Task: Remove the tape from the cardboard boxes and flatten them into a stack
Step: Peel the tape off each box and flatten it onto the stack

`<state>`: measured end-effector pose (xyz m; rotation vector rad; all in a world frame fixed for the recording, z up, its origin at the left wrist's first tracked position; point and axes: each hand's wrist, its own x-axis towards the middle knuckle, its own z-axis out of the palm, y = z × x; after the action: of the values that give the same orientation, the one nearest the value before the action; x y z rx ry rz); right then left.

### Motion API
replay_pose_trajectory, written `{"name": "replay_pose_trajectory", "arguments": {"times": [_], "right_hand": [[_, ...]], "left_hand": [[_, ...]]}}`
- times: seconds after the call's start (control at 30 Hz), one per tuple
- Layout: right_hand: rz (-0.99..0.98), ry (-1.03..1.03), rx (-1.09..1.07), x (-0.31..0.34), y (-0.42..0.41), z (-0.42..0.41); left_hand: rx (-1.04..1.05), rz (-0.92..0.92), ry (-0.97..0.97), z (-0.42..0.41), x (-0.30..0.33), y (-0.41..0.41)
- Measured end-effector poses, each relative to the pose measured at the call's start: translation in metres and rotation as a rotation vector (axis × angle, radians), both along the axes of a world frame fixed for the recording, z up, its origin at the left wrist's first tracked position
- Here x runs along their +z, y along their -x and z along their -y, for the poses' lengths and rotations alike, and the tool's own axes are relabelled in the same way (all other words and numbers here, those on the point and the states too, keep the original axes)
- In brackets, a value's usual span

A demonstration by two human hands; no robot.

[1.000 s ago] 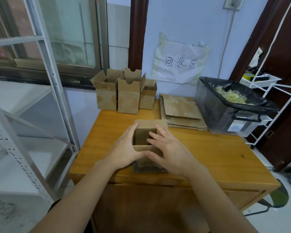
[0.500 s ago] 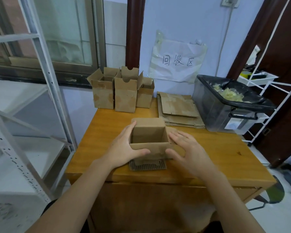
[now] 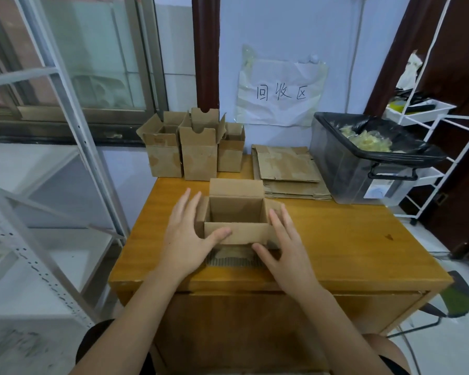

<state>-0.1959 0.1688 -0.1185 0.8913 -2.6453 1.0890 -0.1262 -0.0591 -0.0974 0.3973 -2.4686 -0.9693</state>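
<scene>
Your left hand (image 3: 186, 239) lies flat against the left side of the open cardboard box (image 3: 236, 215), fingers straight and spread toward the top of the frame, thumb resting across the near front flap. Your right hand (image 3: 284, 247) mirrors it on the right side, fingers extended along the right flap, thumb pointing inward below the front flap. Neither hand curls round the cardboard; both only press it.

The box stands at the centre of the frame on the wooden table (image 3: 336, 239), mouth up, all four top flaps folded outward, interior plain brown. A dark ridged strip shows under its near edge, between your thumbs; what it is cannot be told.

Above and left of the box, three upright boxes (image 3: 198, 152) stand in a row at the table's far edge, flaps open. Above and right lies the flattened stack (image 3: 287, 169) of cardboard sheets. At the right of the frame sits a dark plastic bin (image 3: 363, 169) lined with a black bag holding pale crumpled tape (image 3: 366, 139). A handwritten paper sign (image 3: 280, 93) hangs on the wall above the stack.
</scene>
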Motion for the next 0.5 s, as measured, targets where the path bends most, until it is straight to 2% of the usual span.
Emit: {"name": "replay_pose_trajectory", "arguments": {"times": [0.13, 0.33, 0.5], "right_hand": [[-0.015, 0.081, -0.028, 0.003, -0.007, -0.002], [0.101, -0.006, 0.090, -0.001, -0.021, -0.003], [0.188, 0.083, 0.157, 0.012, -0.019, 0.002]], "left_hand": [[-0.038, -0.096, -0.100, -0.012, -0.014, -0.023], [-0.163, 0.001, -0.197, -0.023, -0.028, -0.038], [-0.222, -0.023, -0.231, -0.024, -0.017, -0.034]]}}
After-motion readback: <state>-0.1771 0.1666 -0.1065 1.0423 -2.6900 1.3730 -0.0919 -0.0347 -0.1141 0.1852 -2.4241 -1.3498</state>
